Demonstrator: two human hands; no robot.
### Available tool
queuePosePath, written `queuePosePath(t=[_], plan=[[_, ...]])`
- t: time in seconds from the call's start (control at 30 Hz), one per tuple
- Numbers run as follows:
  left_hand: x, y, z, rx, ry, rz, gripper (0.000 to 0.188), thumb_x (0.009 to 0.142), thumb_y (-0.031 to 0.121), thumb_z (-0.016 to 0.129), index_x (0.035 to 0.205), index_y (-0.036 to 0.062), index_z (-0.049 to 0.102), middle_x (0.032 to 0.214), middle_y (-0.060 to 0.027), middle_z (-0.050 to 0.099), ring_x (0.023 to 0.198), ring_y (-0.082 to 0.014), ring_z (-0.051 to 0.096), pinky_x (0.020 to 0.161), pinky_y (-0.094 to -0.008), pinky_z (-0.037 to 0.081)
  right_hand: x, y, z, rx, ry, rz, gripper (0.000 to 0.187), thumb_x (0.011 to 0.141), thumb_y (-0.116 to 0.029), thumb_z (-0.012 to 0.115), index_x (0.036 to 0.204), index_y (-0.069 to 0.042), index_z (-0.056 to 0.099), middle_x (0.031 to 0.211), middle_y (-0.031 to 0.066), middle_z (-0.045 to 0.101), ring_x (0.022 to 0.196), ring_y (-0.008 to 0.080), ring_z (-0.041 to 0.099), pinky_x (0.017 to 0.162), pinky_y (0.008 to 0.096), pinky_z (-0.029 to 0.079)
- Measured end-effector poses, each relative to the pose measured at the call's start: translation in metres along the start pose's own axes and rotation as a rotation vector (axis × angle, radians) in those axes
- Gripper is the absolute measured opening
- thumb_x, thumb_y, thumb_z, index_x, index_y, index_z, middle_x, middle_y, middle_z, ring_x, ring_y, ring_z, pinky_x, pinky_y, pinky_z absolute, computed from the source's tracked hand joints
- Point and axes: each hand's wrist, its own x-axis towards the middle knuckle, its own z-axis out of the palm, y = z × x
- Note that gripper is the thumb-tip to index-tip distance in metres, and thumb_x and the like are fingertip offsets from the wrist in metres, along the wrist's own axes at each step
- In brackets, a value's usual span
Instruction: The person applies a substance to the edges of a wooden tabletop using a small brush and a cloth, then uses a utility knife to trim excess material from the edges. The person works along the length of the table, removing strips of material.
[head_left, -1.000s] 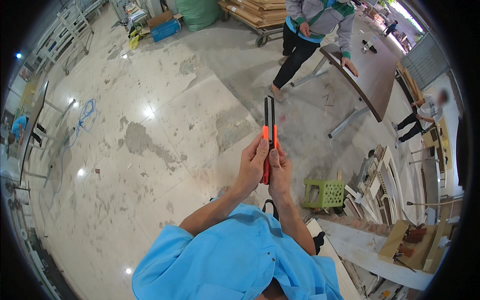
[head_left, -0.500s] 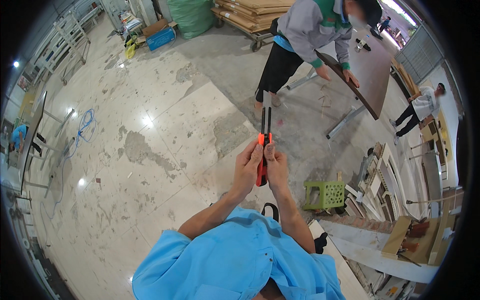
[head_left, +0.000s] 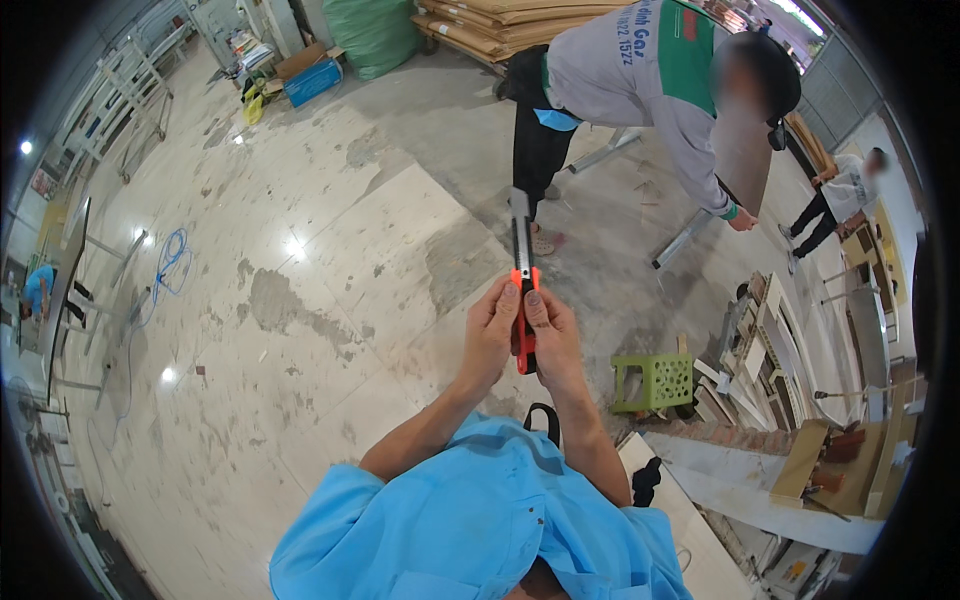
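Centrally, above the patchy pale tile floor (head_left: 330, 390), seen against its edge with rough grey concrete: snap-off utility knife (head_left: 525, 276), slim, straight, red-orange and black casing, flat grey metal blade extended away from the body. Left hand (head_left: 489, 330) and right hand (head_left: 555, 335): fingers curled, thumbs side by side, pinching the casing between them. Perforated green stool (head_left: 649, 380) at right.

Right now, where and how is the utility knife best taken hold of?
Probably by the utility knife's red-and-black handle, coming from the wearer's side: the slim body points away from the wearer, with the blade out at the far end. The left hand and right hand hold it that way, one on each side, thumbs on top, clear of the blade.
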Motion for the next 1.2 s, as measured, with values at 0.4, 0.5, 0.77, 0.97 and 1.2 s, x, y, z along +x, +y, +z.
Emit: queuePosePath(t=[0.4,0.5,0.77,0.97,1.2], plan=[[-0.003,-0.078,-0.049,0.141,-0.203,-0.291,0.039,0.106,0.029,0.049,0.122,-0.0021,0.065,0.113,-0.0121,0.07,0.106,-0.0194,0.066,0.09,-0.0332,0.051,-0.049,0.054,-0.058,-0.005,0.153,0.244,0.035,0.108,-0.033,0.047,0.118,-0.002,0.058,0.075,0.0024,0.058,0.059,0.0104,0.054,0.053,0.0252,0.045],[-0.014,-0.105,-0.06,0.261,-0.246,-0.453,0.041,0.104,0.032,0.051,0.123,-0.0024,0.064,0.115,-0.0133,0.07,0.107,-0.0219,0.066,0.091,-0.0353,0.051,-0.075,0.067,-0.081,0.01,0.234,0.306,0.031,0.107,-0.026,0.048,0.125,-0.002,0.056,0.086,0.0064,0.063,0.068,0.0125,0.059,0.061,0.0272,0.05],[-0.022,-0.154,-0.013,0.417,-0.46,-0.658,0.041,0.103,0.032,0.053,0.123,-0.0016,0.065,0.113,-0.0117,0.07,0.105,-0.0212,0.066,0.09,-0.0337,0.05,-0.141,0.066,-0.147,0.214,0.388,0.122,0.061,0.103,-0.008,0.049,0.158,-0.011,0.022,0.114,0.0149,0.062,0.087,0.019,0.064,0.076,0.0335,0.055],[-0.01,-0.196,0.071,0.476,-0.584,-0.662,0.04,0.103,0.031,0.053,0.122,-0.0011,0.065,0.109,-0.0102,0.071,0.101,-0.0193,0.067,0.086,-0.0323,0.052,-0.187,0.067,-0.233,0.586,0.677,0.022,0.03,0.105,-0.025,0.052,0.128,-0.005,0.052,0.085,0.0094,0.063,0.071,0.0198,0.064,0.062,0.034,0.054],[-0.017,-0.253,0.161,0.478,-0.675,-0.744,0.034,0.104,0.03,0.053,0.117,0.0025,0.068,0.104,-0.0055,0.071,0.097,-0.0148,0.067,0.084,-0.0305,0.052,-0.207,0.018,-0.33,0.348,0.893,-0.176,0.027,0.105,-0.02,0.052,0.129,-0.008,0.048,0.093,0.0104,0.064,0.067,0.0196,0.065,0.055,0.0313,0.056]])
